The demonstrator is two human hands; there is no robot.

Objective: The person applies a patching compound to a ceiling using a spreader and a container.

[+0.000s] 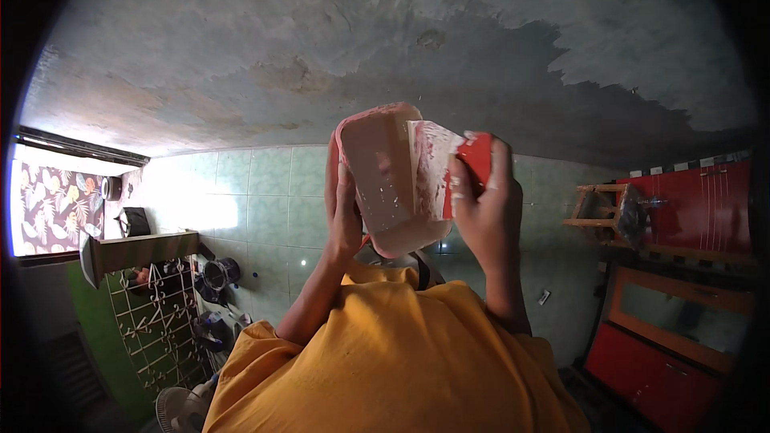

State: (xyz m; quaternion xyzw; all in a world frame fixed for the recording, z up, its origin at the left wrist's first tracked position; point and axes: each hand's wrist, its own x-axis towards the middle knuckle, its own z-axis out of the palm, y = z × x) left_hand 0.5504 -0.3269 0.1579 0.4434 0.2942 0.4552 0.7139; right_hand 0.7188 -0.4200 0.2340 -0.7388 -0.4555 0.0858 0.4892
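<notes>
A long pinkish plastic tub (365, 144) with rounded corners is held up in front of my chest, white specks on its grey-brown surface. My left hand (345, 220) grips it along its left side. In my right hand (488, 208), a putty knife with a red handle (475, 162) is pinched between thumb and fingers. Its wide blade (433, 162), smeared with white paste, lies over the tub's right part; whether it touches the tub I cannot tell. White paste also marks my right fingers.
Ahead stands a grey plastered wall (449, 48) with a darker patch. Below lies a green tiled floor (269, 184). A wooden stool (597, 207) and red cabinet (674, 353) stand right; a metal grille (152, 313), dark bucket (218, 274) and fan (178, 409) are left.
</notes>
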